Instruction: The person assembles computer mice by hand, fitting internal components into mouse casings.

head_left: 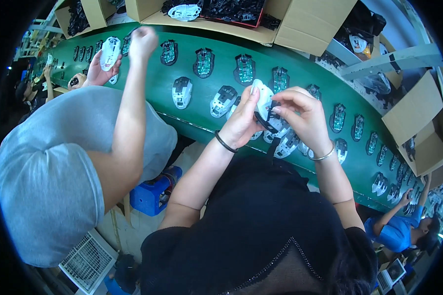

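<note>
Above the near edge of the green workbench, my left hand (242,117) grips a white computer mouse shell (263,96), tilted up with its fingers wrapped round it. My right hand (302,110) pinches a small black part (273,109) against the side of that shell. A black strip hangs below the shell. Under my hands lie several white and grey mouse shells (286,143), partly hidden by them. Two more white and dark shells, one upright (182,92) and one tilted (223,101), rest on the bench to the left of my left hand.
Mouse bases with green circuit boards (204,62) stand in a row along the green bench (147,64). Cardboard boxes (310,24) of black parts line the far side. At left a co-worker in grey (59,162) holds a white shell (110,53); another in blue (396,231) works at right.
</note>
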`<state>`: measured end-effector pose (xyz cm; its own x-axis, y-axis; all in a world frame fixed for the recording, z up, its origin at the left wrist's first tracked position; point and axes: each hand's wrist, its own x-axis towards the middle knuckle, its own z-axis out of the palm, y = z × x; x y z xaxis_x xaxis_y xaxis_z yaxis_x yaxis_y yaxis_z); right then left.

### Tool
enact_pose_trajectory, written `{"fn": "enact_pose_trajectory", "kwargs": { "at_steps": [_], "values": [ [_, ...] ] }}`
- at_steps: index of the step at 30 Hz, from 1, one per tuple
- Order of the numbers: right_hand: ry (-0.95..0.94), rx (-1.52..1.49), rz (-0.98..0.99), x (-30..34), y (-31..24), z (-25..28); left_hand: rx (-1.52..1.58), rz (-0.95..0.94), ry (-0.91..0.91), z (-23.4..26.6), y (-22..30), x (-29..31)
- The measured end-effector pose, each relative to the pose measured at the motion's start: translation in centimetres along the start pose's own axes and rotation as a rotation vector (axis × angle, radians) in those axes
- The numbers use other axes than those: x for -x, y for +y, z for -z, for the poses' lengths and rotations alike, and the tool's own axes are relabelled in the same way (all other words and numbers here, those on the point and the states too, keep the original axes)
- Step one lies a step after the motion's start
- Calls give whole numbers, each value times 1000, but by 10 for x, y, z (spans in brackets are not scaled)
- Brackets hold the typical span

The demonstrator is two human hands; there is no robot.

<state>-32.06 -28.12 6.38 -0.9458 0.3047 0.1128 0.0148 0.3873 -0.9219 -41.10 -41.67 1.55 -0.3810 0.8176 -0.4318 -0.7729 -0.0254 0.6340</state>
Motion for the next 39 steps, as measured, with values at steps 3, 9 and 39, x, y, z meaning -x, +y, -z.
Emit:
{"fn": "enact_pose_trajectory", "kwargs": {
  "at_steps": [3,9,39],
  "values": [
    [36,31,19,-4,-3,-7,1,-28,-67,3,0,4],
    [91,-131,-61,-7,-6,-14,-70,-101,-165,7,10,10],
    [-834,260,280,-59,-39,4,4,288,-422,34,10,12]
  ]
}}
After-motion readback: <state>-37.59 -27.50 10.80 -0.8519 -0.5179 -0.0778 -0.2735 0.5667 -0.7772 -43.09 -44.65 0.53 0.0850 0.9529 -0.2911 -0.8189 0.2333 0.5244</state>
